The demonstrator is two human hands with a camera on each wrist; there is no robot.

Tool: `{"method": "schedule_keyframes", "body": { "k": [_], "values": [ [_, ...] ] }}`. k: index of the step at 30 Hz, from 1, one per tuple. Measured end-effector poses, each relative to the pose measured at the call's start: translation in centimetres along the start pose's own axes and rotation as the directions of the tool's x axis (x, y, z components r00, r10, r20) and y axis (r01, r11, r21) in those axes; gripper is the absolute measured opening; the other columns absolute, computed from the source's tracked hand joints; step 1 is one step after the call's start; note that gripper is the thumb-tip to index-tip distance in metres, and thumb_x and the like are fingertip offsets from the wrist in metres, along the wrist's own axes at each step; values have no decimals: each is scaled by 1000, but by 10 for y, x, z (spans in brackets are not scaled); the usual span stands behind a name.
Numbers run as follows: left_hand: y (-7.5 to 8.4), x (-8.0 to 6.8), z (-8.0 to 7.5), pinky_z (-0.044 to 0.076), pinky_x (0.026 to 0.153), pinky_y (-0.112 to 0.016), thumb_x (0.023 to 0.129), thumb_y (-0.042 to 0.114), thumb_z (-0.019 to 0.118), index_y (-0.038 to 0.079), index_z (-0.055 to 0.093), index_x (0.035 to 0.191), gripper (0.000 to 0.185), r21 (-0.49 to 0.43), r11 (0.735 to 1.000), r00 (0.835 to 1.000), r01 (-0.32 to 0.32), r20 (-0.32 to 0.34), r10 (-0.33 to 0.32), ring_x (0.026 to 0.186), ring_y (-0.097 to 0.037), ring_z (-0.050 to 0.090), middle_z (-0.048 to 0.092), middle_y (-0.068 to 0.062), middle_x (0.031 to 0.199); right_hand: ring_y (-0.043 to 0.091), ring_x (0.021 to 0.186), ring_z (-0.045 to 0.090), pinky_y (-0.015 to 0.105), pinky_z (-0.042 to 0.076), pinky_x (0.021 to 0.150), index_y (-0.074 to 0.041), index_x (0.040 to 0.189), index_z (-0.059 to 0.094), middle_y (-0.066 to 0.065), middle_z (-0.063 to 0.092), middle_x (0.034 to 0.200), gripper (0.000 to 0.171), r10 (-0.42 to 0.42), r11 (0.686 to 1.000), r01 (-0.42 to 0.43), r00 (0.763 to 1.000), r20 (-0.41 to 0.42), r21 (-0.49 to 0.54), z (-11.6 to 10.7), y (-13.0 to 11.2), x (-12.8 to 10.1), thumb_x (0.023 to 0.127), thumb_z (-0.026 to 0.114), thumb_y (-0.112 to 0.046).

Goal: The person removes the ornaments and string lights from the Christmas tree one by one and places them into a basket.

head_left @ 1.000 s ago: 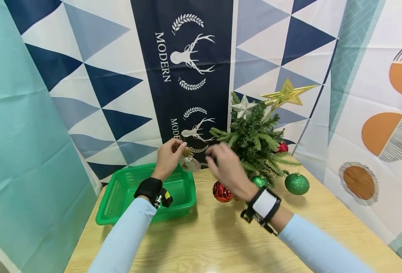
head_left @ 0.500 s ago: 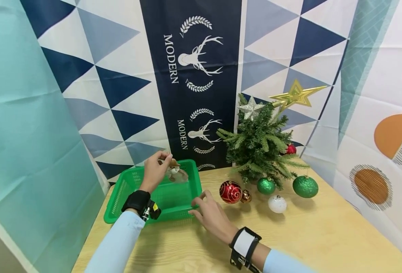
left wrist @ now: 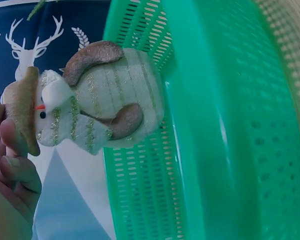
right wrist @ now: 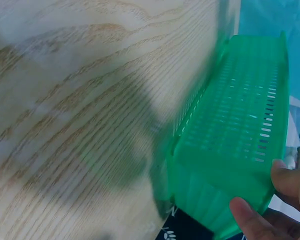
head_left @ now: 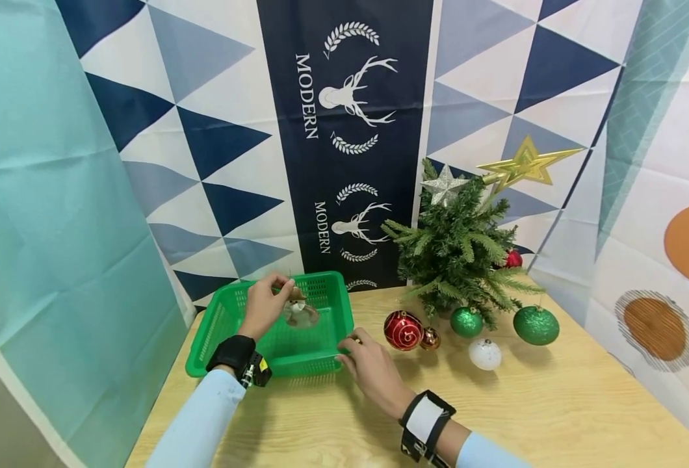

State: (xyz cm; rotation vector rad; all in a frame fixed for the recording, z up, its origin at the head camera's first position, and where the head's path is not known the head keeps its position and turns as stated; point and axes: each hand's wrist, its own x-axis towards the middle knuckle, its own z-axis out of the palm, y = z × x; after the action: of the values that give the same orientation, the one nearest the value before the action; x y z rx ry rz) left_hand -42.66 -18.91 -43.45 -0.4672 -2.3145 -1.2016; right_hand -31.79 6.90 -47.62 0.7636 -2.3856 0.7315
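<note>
My left hand pinches a plush snowman ornament by its brown hat, above the green plastic basket. In the left wrist view the snowman lies sideways, with a white scarf, orange nose, brown arms and gold-striped body. Its body overlaps the basket's perforated wall there. My right hand grips the basket's near right corner. The right wrist view shows the thumb and fingers on either side of the rim of the basket.
A small artificial Christmas tree stands at the right, with a silver star and a gold star. Red, bronze, green and white baubles are low around it. A patterned cloth backs the wooden table.
My left hand has carried the snowman left and down over the basket. My right hand has come down from beside the tree to the basket's corner and taken hold there. The camera view has shifted.
</note>
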Motion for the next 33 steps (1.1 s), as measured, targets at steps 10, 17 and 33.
{"method": "schedule_keyframes", "body": {
  "k": [10,17,33],
  "values": [
    [-63,-18,5,43,63,-42,109,35,55,22,67,115,19,53,996,997,-68,35,66,85,-13,58,63,3,103,14,81,68,24,57,71,-9,100,75,1,62,99,15,16,1000,-16,1000,21,19,6,1,-10,90,81,-18],
    [-115,-4,7,47,72,-37,109,36,55,25,66,119,19,124,990,998,-61,24,58,87,-13,59,64,5,105,14,82,68,25,57,71,-8,101,75,2,61,100,15,11,1000,-11,1000,-1,17,5,4,-3,90,81,-16],
    [-186,0,13,48,77,-37,106,51,54,47,60,117,13,152,988,999,-29,-15,32,87,-3,57,59,21,104,12,81,66,26,56,70,-9,100,75,1,60,98,14,-7,1000,7,1000,-23,19,4,3,-2,89,82,-15]
  ]
}}
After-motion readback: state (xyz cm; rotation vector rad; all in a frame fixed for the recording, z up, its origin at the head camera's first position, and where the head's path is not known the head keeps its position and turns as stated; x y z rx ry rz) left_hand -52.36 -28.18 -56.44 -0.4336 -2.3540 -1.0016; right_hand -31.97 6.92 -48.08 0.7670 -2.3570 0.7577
